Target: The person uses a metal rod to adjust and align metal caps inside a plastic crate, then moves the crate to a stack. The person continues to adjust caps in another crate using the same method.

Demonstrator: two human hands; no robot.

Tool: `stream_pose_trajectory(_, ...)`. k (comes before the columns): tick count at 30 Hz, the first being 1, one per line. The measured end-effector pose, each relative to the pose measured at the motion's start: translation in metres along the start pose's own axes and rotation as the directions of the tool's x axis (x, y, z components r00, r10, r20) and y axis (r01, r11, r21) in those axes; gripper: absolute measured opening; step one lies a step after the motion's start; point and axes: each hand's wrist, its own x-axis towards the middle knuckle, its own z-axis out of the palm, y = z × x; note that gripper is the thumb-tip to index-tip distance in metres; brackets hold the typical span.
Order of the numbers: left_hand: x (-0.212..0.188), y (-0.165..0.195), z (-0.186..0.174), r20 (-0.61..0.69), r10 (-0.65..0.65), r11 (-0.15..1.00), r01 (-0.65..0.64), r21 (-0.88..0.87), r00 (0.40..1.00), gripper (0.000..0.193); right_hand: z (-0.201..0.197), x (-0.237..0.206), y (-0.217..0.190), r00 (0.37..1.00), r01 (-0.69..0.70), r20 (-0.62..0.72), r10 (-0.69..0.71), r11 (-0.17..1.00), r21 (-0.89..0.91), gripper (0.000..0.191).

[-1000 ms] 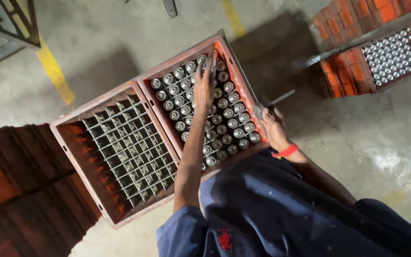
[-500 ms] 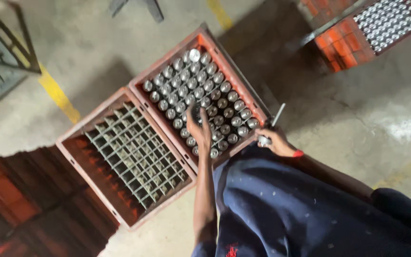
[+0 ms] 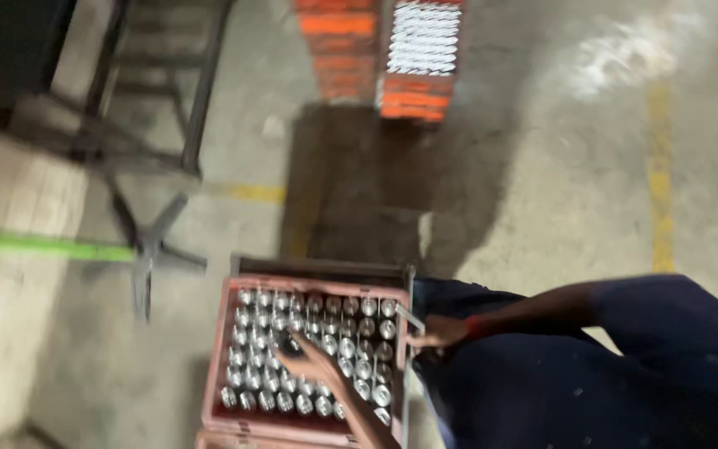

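The left hand [image 3: 313, 359] lies flat and spread over the silver-capped bottles [image 3: 313, 349] that fill a red plastic crate [image 3: 218, 366], its fingertips touching the caps near the middle of the rows; it grips nothing, though motion blur hides just how the fingers sit. The right hand [image 3: 438, 333] is beside the crate's right rim, closed on that edge or on the thin metal piece [image 3: 409, 318] there; the blur keeps me from telling which. A red band [image 3: 474, 327] circles the right wrist. Both arms come out of dark blue clothing [image 3: 592, 374], which fills the space below and right of the right hand. The crate sits right under the left hand, on a grey concrete floor [image 3: 542, 208]. Beyond both hands, well apart, stands a stack of orange crates [image 3: 338, 50] with another crate of silver caps [image 3: 421, 37] just beside it. Far left of the left hand are a dark metal frame [image 3: 155, 141] and a green bar [image 3: 43, 245]. A yellow floor line [image 3: 662, 166] runs beyond the right arm.
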Motion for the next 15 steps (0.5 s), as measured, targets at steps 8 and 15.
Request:
stream_pose_trajectory(8, -0.148, -0.046, 0.011, 0.695, -0.206, 0.977, 0.186, 0.105, 0.689, 0.054, 0.044, 0.038, -0.019, 0.965, 0.143, 0.223, -0.141, 0.99, 0.005, 0.048)
stream_pose_trajectory(15, -0.25, -0.034, 0.059, 0.888, -0.176, 0.984, 0.075, 0.159, 0.424, 0.058, 0.058, 0.031, -0.028, 0.905, 0.236, 0.351, -0.243, 0.97, 0.064, 0.042)
